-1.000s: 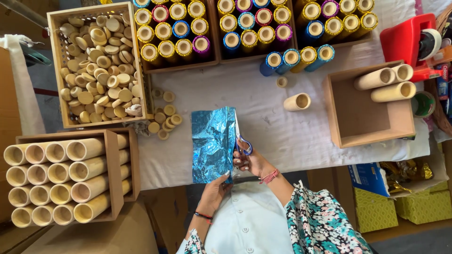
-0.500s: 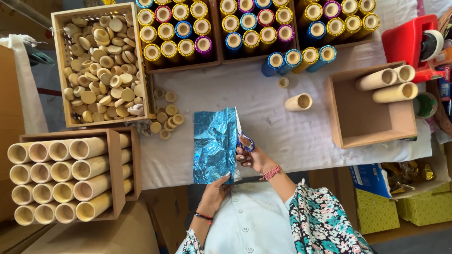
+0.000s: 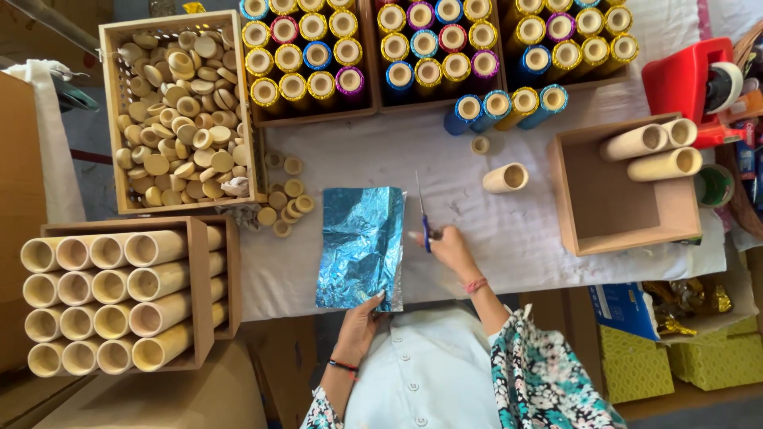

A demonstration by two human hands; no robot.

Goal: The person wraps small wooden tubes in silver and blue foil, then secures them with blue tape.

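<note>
Two hands are busy at the near edge of the worktop (image 3: 509, 230). Your right hand (image 3: 451, 248) is closed around the handles of the blue scissors (image 3: 423, 216), whose blades point away from you and sit just right of the foil, not on it. Your left hand (image 3: 364, 318) pinches the near edge of the blue foil sheet (image 3: 362, 246), which lies crinkled and flat on the white cloth.

Judging by this, you are in the cutting step, with the blades off the sheet. Another cut would call for keeping the foil taut with your left hand and bringing the blades square to an edge, since thin foil is likely to crease or tear if it bunches.

Just beyond the scissors a bare cardboard tube (image 3: 505, 177) lies on its side. Far off stand trays of foil-wrapped tubes (image 3: 421, 56). A crate of round caps (image 3: 179, 119) sits to the left, and a box of plain tubes (image 3: 111, 294) nearer you.
</note>
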